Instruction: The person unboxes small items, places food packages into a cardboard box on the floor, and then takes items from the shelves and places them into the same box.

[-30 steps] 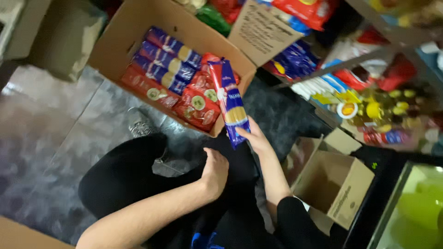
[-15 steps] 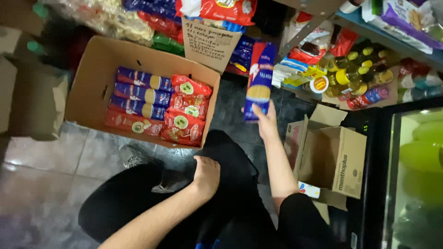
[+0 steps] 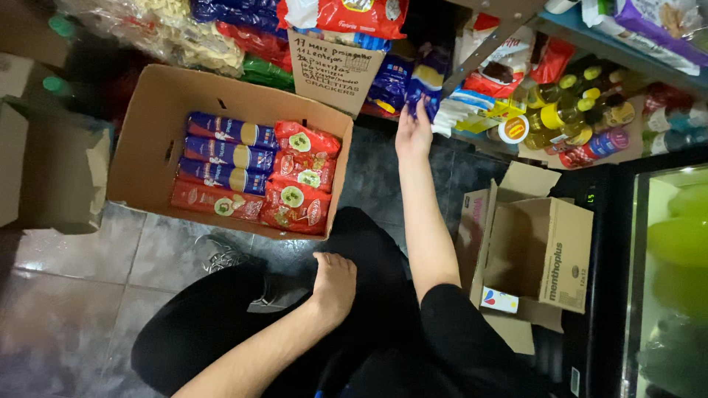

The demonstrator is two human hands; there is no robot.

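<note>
My right hand [image 3: 413, 131] reaches out to the low shelf and grips a blue pasta packet [image 3: 426, 82] among other blue packets there. Resting on my black-trousered knee, my left hand [image 3: 335, 284] holds nothing and its fingers are loosely curled. An open cardboard box [image 3: 147, 125] on the floor ahead holds several blue and red pasta packets [image 3: 254, 173] laid flat in rows.
A smaller open carton [image 3: 542, 254] stands at my right on the tiled floor. Bottles with yellow caps [image 3: 568, 118] line the shelf at right. Bagged pasta and red packets fill the shelf at the top. Another carton [image 3: 44, 166] sits at the left.
My right hand has carried the blue and red packet from above the box up and right to the shelf. The left hand has stayed on my knee.
</note>
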